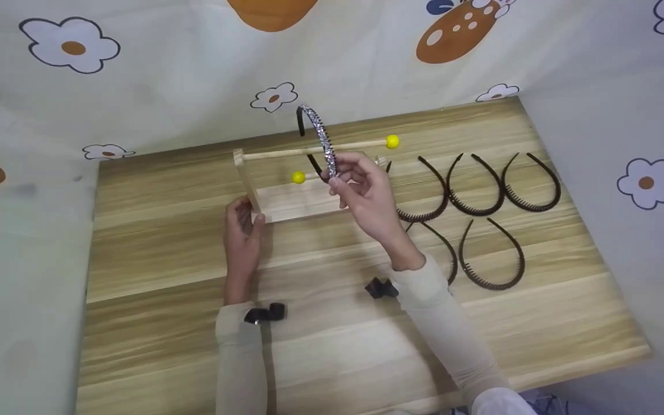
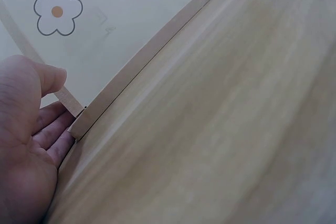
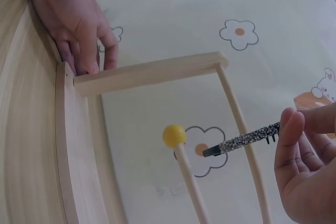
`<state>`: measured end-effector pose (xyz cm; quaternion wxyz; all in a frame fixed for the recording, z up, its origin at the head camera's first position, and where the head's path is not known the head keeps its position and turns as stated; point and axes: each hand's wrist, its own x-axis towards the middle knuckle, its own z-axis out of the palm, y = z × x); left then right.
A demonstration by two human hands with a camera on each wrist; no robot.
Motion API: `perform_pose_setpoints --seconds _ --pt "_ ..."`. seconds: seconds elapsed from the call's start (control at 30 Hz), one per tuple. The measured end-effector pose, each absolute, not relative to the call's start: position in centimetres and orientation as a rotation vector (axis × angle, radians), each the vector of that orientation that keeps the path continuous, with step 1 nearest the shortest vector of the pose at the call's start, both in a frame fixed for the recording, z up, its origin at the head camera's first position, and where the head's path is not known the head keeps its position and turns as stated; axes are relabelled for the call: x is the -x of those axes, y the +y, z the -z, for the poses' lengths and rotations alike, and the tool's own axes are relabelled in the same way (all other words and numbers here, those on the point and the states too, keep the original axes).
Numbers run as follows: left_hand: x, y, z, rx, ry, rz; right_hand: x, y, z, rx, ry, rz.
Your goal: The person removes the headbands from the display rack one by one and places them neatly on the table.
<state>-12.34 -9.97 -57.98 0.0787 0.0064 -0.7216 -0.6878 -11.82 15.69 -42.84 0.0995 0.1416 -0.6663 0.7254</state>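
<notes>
A wooden stand [image 1: 303, 199] has a flat base, a left upright and two thin rods tipped with yellow balls. My left hand [image 1: 242, 236] grips the foot of that upright [image 2: 68, 100], thumb on one side and fingers on the other. Between thumb and fingers my right hand [image 1: 369, 199] pinches a black toothed headband [image 1: 323, 138] covered in silver glitter. It is held up by the rods and overlaps the upper rod [image 1: 286, 153] in the head view. In the right wrist view, one dark headband tip points past the long rod [image 3: 236, 106] towards the yellow ball [image 3: 174, 136].
Several dark toothed headbands lie on the wooden table to the right, among them one at the far right [image 1: 557, 190] and one nearer [image 1: 521, 262]. Behind the table hangs a patterned cloth [image 1: 182, 75]. Black straps [image 1: 266, 313] sit at both wrists.
</notes>
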Motion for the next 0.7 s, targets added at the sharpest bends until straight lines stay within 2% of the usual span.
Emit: perform_pose_setpoints --seconds 0.7 --pt "12.3 -10.0 58.0 -0.004 -2.154 2.059 11.6 20.0 43.6 -0.354 -1.959 -2.042"
